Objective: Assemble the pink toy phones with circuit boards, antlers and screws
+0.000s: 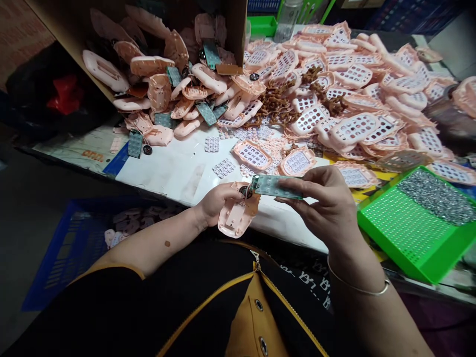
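Green circuit board (273, 187), pinched by right fingers (308, 181)

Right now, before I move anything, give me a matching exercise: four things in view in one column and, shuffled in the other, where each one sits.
Things:
1. Green printed circuit board
2. Pink plastic keypad housing
3. Green perforated plastic tray
4. Blue plastic crate

Places:
A. Below the bench edge, at left
B. In the right hand
C. In the left hand
D. At right, heaped with small grey metal parts

Pairs: 1-B, 2-C, 3-D, 4-A
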Demonstrator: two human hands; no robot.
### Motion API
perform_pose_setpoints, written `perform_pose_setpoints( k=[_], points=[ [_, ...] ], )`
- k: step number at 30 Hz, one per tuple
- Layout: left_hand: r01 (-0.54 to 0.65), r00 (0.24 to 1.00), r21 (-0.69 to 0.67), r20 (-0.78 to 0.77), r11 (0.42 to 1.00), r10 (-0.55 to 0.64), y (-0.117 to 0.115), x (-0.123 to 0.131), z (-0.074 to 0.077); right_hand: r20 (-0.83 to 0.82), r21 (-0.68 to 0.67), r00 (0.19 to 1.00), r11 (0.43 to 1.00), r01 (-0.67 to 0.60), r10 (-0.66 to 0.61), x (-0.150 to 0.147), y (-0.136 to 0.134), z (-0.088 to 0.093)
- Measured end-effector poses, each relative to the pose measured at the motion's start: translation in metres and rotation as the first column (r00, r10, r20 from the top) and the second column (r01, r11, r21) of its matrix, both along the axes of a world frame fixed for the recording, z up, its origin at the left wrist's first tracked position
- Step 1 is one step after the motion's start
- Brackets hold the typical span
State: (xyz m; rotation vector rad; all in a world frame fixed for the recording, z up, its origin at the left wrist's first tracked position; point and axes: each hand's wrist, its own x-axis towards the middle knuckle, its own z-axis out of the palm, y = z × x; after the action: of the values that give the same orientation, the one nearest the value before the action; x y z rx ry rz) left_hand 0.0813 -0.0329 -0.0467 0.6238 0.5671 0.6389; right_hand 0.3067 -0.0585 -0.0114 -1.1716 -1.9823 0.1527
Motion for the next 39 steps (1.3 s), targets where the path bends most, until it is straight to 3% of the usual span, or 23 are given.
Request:
perform_pose_setpoints(
  k=[4,8,12,16,19,24,29,33,39],
  points=[
    [0.058,0.998,0.001,-0.014,0.998,-0.058,-0.001,0.001,0.001,0.091,0.125,0.995,0.992,0.029,-0.041,-0.001,-0.001,-0.002],
    [0.064,0.998,0.012,-0.004,0.998,-0.064,-0.002,0.002,0.001,0.144,0.14,0.988,0.99,0.028,-0.048,0.0,-0.002,-0.001],
    [0.073,0.997,0.01,0.034,0.997,-0.073,-0.003,0.002,0.003,0.082,0.013,0.995,0.999,-0.05,0.048,-0.003,-0.003,0.002],
    [0.025,0.995,-0.013,-0.094,1.0,-0.026,-0.006,0.003,0.008,-0.083,-0.176,0.991,0.978,-0.114,0.1,-0.009,-0.005,0.005],
    [0.035,0.983,-0.02,-0.179,0.999,-0.038,-0.008,0.004,0.01,-0.184,-0.211,0.981,0.972,-0.105,0.067,-0.012,-0.005,0.009],
    [-0.012,0.978,-0.001,-0.208,1.0,0.011,-0.009,0.008,0.008,-0.172,-0.229,0.977,0.959,-0.166,0.128,-0.016,0.001,0.017],
    [-0.043,0.976,-0.005,-0.215,0.999,0.041,-0.01,0.008,0.004,-0.123,-0.171,0.981,0.971,-0.169,0.149,-0.021,-0.001,0.014],
    [-0.06,0.97,0.031,-0.234,0.998,0.066,-0.009,0.007,0.005,0.076,0.05,0.994,0.995,-0.088,0.084,-0.028,-0.016,-0.004],
    [-0.19,0.965,0.083,-0.166,0.978,0.202,-0.009,0.01,0.013,0.284,0.294,0.951,0.933,-0.208,0.123,-0.039,-0.038,-0.035]
  ],
)
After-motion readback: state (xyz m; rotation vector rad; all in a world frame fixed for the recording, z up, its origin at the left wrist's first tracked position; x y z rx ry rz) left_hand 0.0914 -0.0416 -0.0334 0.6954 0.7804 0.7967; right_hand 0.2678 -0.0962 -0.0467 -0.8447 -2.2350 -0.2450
